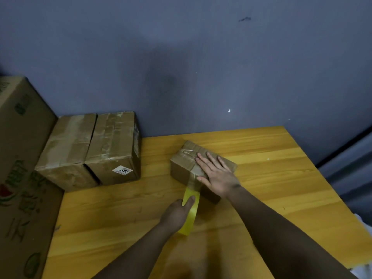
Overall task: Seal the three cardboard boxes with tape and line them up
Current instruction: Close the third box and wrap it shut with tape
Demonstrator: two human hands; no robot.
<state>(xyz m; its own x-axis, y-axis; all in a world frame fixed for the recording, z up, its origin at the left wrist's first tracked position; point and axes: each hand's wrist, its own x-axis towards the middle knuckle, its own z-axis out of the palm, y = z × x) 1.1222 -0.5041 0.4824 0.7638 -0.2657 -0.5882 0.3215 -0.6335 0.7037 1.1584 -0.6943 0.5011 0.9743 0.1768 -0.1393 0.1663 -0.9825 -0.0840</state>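
Three boxes are on the tabletop (pixel 261 178): two larger boxes (pixel 90 150) touching side by side at the back left, both already banded with clear tape, and the small box (pixel 187 168) near the middle, the one you are sealing now. Your right hand (pixel 218 174) lies flat on its lid, fingers (pixel 205 160) straight and slightly spread, pressing the flaps down. Your left hand (pixel 177 214) grips the yellow tape roll (pixel 190 210), fingers curled round and through its core, with a clear strip (pixel 193 181) running from the roll up the near face of the small box. Keep that strip taut and in line with the seam as you draw it; slack will likely wrinkle it. Hold the right palm firm so the light box does not skid toward you under the pull, and slide it along the tape to bed it down. Carry the strip over the far edge before you tear it. By my reading, sealing is nearly done and only lining up remains. Surface: yellow wood-grain tabletop, smooth, probably low friction under cardboard. Room: dim, blue-grey wall (pixel 201 57) directly behind, with a dark smudge high up; a tall printed carton (pixel 22 178) stands against the left edge, touching the leftmost larger box.
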